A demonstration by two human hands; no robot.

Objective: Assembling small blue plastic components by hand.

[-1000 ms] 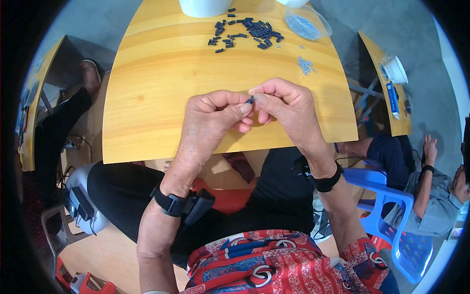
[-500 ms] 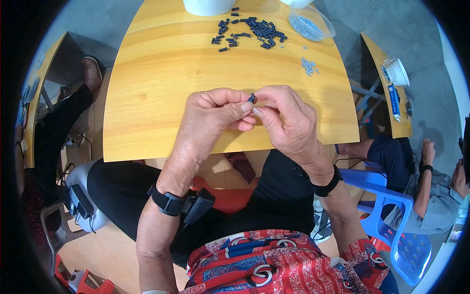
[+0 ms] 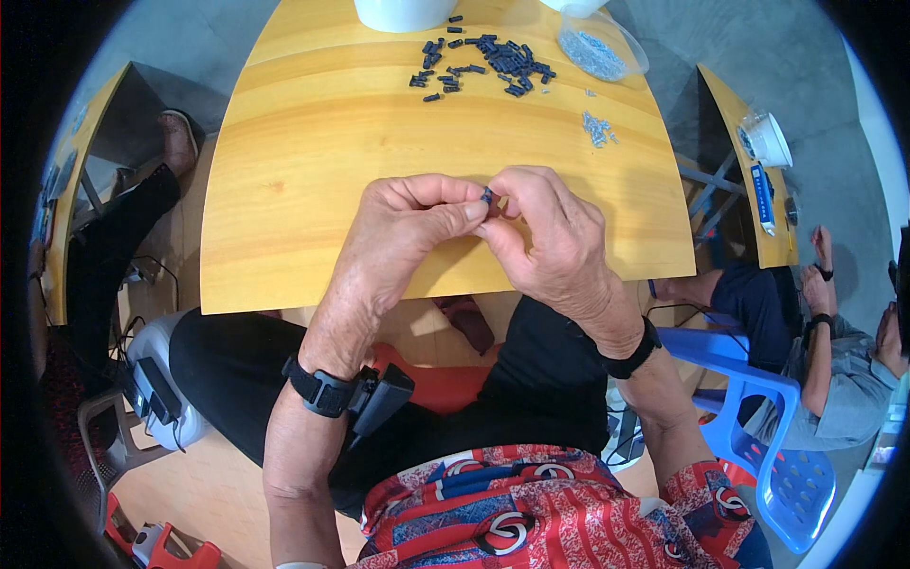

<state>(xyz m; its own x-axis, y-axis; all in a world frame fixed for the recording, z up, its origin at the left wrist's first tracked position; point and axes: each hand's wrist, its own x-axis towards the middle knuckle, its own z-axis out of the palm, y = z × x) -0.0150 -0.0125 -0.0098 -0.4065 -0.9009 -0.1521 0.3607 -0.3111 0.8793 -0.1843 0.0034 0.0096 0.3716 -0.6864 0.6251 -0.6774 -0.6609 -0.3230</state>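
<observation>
Above the near part of the wooden table [image 3: 313, 218], my left hand [image 3: 417, 220] pinches a small black plastic piece [image 3: 487, 195] between thumb and index finger. My right hand [image 3: 548, 226] meets it from the other side, its thumb and index fingertips closed at the same piece. Fingers hide most of the piece, so its shape does not show fully. Farther back lies a pile of small black plastic parts [image 3: 512, 63], with more scattered to its left. Right of them is a little heap of small silver screws [image 3: 596, 129].
A clear bag of silver screws [image 3: 592, 52] lies at the table's far right edge. A white bucket [image 3: 406, 11] stands at the back. On the right are a blue plastic chair [image 3: 758, 398], another table [image 3: 749, 180] and a seated person [image 3: 844, 379].
My right hand has shifted slightly left, its thumb now closer to the left fingertips around the black piece. On the right, the seated person's hands have moved.
</observation>
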